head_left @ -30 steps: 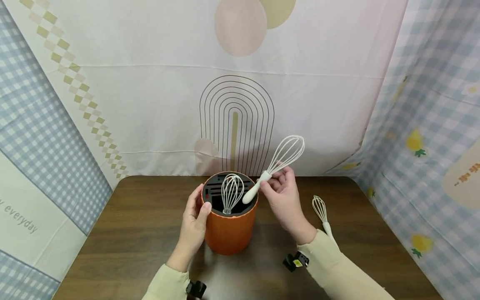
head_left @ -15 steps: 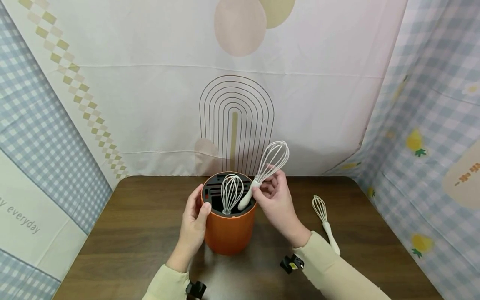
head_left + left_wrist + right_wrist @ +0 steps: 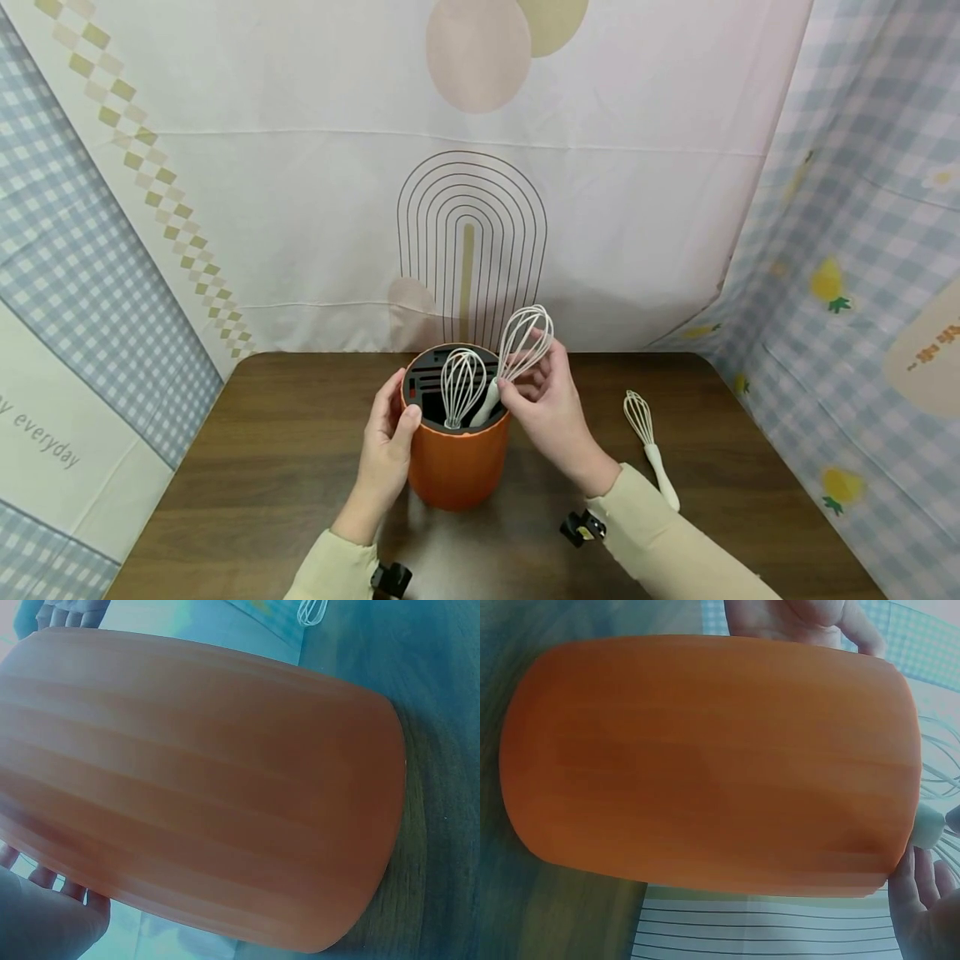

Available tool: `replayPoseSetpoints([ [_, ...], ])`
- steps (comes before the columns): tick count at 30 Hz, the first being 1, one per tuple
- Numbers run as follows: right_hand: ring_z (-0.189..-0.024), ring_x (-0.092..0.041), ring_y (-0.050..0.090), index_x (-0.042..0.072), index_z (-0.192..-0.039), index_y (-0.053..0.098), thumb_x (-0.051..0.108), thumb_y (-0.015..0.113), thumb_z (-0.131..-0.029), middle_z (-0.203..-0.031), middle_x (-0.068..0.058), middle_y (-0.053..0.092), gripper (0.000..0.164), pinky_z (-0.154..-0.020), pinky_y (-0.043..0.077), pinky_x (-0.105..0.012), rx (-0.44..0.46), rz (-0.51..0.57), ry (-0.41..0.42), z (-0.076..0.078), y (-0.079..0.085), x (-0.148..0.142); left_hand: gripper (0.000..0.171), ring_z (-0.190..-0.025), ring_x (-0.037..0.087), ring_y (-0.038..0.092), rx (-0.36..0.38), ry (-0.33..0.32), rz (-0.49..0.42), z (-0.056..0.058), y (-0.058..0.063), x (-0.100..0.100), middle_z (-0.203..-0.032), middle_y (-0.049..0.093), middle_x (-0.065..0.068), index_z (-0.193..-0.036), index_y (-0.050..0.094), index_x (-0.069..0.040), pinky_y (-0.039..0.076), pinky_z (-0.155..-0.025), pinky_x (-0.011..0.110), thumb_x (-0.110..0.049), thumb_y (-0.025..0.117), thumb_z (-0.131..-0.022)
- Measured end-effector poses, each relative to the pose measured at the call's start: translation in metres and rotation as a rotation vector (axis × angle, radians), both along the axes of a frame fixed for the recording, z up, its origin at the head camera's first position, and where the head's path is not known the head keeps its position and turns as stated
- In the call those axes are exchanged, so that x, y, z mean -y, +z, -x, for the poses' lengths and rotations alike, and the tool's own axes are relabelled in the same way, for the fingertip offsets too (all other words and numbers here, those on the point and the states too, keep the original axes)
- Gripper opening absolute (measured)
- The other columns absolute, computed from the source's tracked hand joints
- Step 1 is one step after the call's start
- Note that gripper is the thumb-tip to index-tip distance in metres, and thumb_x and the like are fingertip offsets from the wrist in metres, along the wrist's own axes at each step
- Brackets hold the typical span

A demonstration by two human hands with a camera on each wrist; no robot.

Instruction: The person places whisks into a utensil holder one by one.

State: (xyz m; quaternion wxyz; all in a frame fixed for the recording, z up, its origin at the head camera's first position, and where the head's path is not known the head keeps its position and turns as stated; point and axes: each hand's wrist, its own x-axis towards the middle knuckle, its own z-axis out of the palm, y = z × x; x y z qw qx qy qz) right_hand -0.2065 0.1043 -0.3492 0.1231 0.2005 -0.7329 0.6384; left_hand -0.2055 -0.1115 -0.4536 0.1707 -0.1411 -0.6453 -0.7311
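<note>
An orange knife holder (image 3: 457,467) with a black slotted top stands upright on the table. My left hand (image 3: 384,454) holds its left side, thumb at the rim and fingers round the far side. One whisk (image 3: 454,408) stands in the holder's open compartment, wires up. My right hand (image 3: 555,421) pinches a second, white whisk (image 3: 486,405) near the top of its handle; the tilted handle's lower end is inside the same compartment, at the right. In the right wrist view, the pinched whisk's pale handle top (image 3: 928,825) shows beside the rim.
A third whisk (image 3: 660,475) lies on the brown wooden table (image 3: 262,483), right of the holder and near my right sleeve. A patterned white cloth (image 3: 322,208) hangs behind the table, with checked cloths (image 3: 795,333) at the sides.
My right hand has moved left and down with its whisk, and the handle end has gone from above the rim into the compartment. The left hand and holder have stayed put.
</note>
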Motion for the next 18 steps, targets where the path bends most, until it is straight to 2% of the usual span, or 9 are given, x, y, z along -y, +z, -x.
replayPoseSetpoints([
  [18, -0.094, -0.029, 0.062, 0.002, -0.144, 0.023, -0.010, 0.065, -0.085, -0.116, -0.019, 0.056, 0.074, -0.080, 0.055, -0.038, -0.017, 0.003, 0.006, -0.0002, -0.0011, 0.0006, 0.052, -0.126, 0.019, 0.044, -0.007, -0.012, -0.019, -0.0002, 0.0006, 0.0003, -0.143, 0.043, 0.012, -0.149, 0.033, -0.009, 0.038, -0.103, 0.022, -0.004, 0.049, -0.099],
])
